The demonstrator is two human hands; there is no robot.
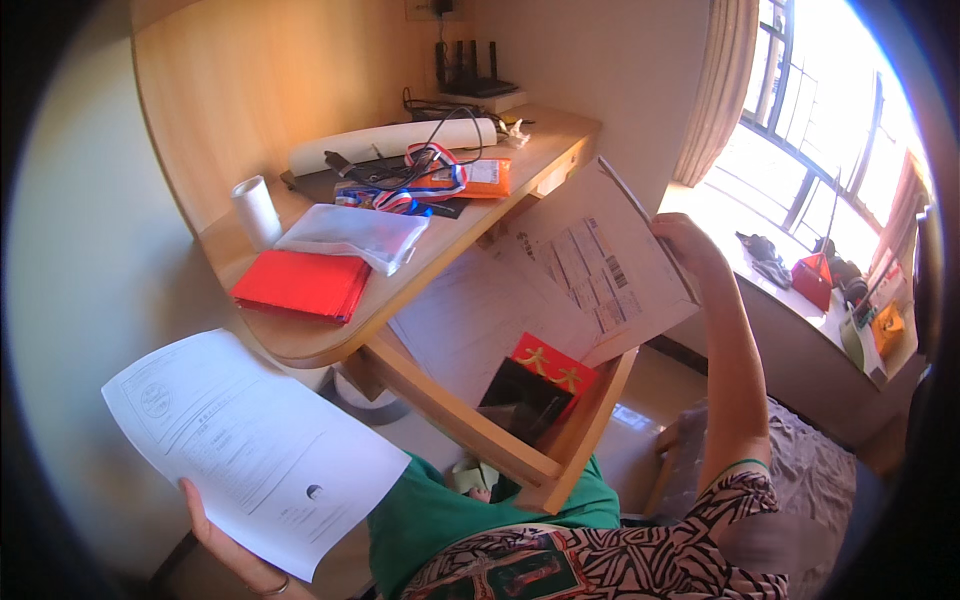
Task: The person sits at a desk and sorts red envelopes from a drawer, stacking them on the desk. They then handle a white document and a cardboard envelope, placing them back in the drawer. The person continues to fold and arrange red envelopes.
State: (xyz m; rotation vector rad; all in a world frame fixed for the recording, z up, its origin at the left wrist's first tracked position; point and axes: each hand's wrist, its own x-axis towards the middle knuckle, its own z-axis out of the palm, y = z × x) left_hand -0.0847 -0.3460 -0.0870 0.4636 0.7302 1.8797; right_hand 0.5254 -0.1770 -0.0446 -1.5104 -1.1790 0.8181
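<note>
My left hand [217, 540], at the lower left, grips a white printed sheet of paper [255, 445] by its lower edge, thumb along the side. The sheet hangs clear of the desk, its print facing up. On the right, my right hand [690, 242] is closed on the upper edge of a large white document envelope [600, 265] with a printed label, tilted up out of the open wooden drawer [455, 415]. Beneath it, more white papers [470, 315] lie in the drawer. Near the drawer's front corner sit a red packet with gold lettering [565, 368] and a black flat item [522, 398].
On the wooden desk [300, 345] above lie red booklets [305, 283], a translucent pouch [350, 235], a white cup-like cylinder [257, 212], ribbons [435, 165], an orange packet [487, 178] and a long paper roll [390, 142]. A router [470, 75] stands at the back.
</note>
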